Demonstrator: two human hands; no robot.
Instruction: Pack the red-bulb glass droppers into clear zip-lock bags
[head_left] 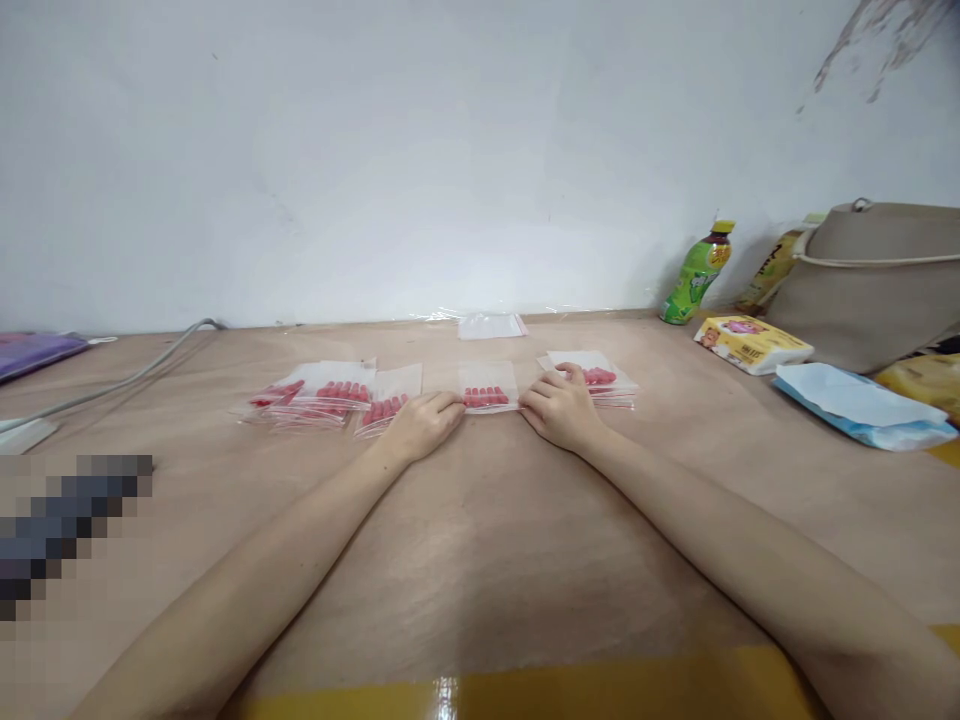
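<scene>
A small clear zip bag (487, 386) with a row of red pieces lies flat in the middle, its zip edge toward me. My left hand (427, 424) is closed on its near left corner, and my right hand (559, 406) is closed at its near right corner. Left of my left hand, a single filled bag (400, 382) overlaps a pile of similar bags (343, 388). More filled bags (600, 374) are stacked behind and beside my right hand, which partly covers them. Farther back, near the wall, lies a flat bag (491, 326) with no red pieces visible.
Along the right stand a green bottle (697, 275) and a grey bag (870, 290), with a yellow tissue pack (752, 343) and a blue-white pack (862, 405) in front. A cable (142, 373), a purple packet (41, 352) and a pixelated dark object (71, 520) are at left.
</scene>
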